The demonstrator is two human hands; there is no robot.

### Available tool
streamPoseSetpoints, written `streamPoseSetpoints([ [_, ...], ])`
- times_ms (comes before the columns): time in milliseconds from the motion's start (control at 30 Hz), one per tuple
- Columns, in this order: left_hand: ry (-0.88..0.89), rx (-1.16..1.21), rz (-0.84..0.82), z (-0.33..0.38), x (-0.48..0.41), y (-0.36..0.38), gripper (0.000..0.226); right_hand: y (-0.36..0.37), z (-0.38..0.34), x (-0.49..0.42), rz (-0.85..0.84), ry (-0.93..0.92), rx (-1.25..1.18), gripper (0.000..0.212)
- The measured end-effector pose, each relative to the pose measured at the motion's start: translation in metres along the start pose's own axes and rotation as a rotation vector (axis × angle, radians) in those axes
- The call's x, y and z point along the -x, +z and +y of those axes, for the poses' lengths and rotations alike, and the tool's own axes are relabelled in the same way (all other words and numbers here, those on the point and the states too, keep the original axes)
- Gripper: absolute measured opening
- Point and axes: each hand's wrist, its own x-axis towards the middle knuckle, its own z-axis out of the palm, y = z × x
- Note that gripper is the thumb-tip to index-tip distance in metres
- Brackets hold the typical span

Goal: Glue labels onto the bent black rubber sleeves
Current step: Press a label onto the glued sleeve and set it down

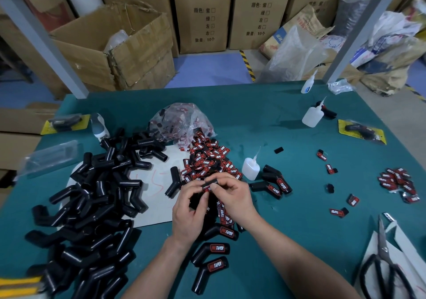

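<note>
Hands are meeting low over the middle of the green table [288, 125], and both are working on one bent black sleeve [208, 184]. The left hand [190, 208] is curling its fingers around the sleeve's lower leg, while the right hand [234, 195] is pinching the upper end, its thumb pressing down where a red label [206, 189] is peeking out against the rubber. Just behind the knuckles, a heap of loose labels [207, 160] is spilling out of a clear plastic bag [182, 119]. Over on the left, a big pile of bare sleeves [92, 195] is sprawling across a pale sheet [152, 206]. A small glue bottle [250, 168] is standing upright just right of the label heap, and two labelled sleeves [276, 184] are lying beside it. Closer in, between the forearms, finished sleeves [215, 249] are lying with their labels facing up. Scissors [382, 264] are resting near the table's right edge.
</note>
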Motion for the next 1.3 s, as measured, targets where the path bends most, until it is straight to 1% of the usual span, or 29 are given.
streamPoseSetpoints([
  [67, 0.028, -0.021, -0.002, 0.001, -0.001, 0.000, 0.010, 0.001, -0.001, 0.000, 0.005, 0.024, -0.037, 0.026],
  [167, 0.071, -0.076, 0.016, 0.002, 0.000, -0.002, 0.016, 0.001, -0.006, 0.000, -0.008, 0.077, -0.102, 0.020],
  [233, 0.061, -0.101, 0.054, 0.001, -0.002, -0.003, 0.021, 0.000, -0.009, 0.000, -0.041, 0.057, -0.130, 0.015],
  [333, 0.026, -0.096, 0.074, 0.000, -0.004, -0.005, 0.026, -0.003, -0.005, 0.000, -0.059, -0.004, -0.086, 0.015],
  [467, 0.002, -0.068, 0.075, -0.001, -0.003, -0.004, 0.023, -0.003, 0.005, 0.000, -0.023, -0.003, -0.043, 0.014],
  [767, -0.017, -0.035, 0.090, 0.001, -0.004, -0.004, 0.014, -0.001, 0.007, -0.001, -0.031, 0.019, -0.028, 0.015],
  [867, -0.020, -0.030, 0.088, 0.001, -0.004, -0.004, 0.011, -0.005, 0.003, -0.002, -0.072, -0.009, -0.012, 0.017],
  [967, -0.073, -0.003, 0.107, 0.005, -0.005, -0.005, 0.010, -0.014, -0.004, -0.005, -0.095, -0.037, 0.011, 0.023],
  [1000, -0.093, 0.006, 0.116, 0.006, -0.005, -0.005, 0.010, -0.017, -0.006, -0.006, -0.067, -0.108, 0.100, 0.019],
  [1033, -0.105, 0.010, 0.119, 0.006, -0.006, -0.006, 0.009, -0.021, -0.009, -0.009, -0.051, -0.220, 0.258, 0.015],
  [1067, -0.107, 0.010, 0.111, 0.006, -0.006, -0.006, 0.009, -0.024, -0.011, -0.011, -0.080, -0.361, 0.455, 0.014],
  [1100, -0.105, 0.007, 0.093, 0.006, -0.006, -0.006, 0.009, -0.027, -0.012, -0.014, -0.144, -0.497, 0.625, 0.020],
  [1133, -0.107, 0.004, 0.069, 0.008, -0.005, -0.006, 0.009, -0.029, -0.014, -0.016, -0.228, -0.583, 0.738, 0.026],
  [1200, -0.127, -0.005, 0.015, 0.014, -0.003, -0.007, 0.013, -0.031, -0.020, -0.016, -0.359, -0.604, 0.819, 0.029],
  [1267, -0.113, -0.057, -0.026, 0.019, 0.000, -0.010, 0.019, -0.035, -0.026, -0.014, -0.419, -0.555, 0.824, 0.027],
  [1300, -0.081, -0.093, -0.036, 0.021, 0.001, -0.012, 0.020, -0.037, -0.031, -0.012, -0.442, -0.503, 0.817, 0.026],
])
